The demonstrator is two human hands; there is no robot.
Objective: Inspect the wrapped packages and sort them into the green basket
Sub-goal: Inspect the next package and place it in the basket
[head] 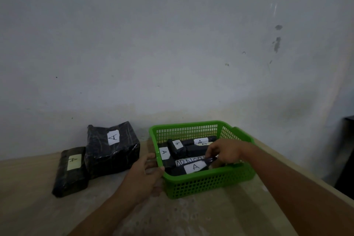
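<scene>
A green basket (208, 183) stands on the table and holds several black wrapped packages with white "A" labels. My right hand (224, 151) reaches into it and pinches the front package (193, 167), which lies tilted on the others. My left hand (145, 175) grips the basket's left rim, thumb over the edge. Left of the basket, a large black package (113, 149) stands near the wall. A flatter black package (70, 171) lies beside it; both carry an "A" label.
The beige table (210, 216) runs to a pale wall close behind the basket and packages. Its right edge slants down past the basket, with a dark object (347, 149) beyond it at the far right.
</scene>
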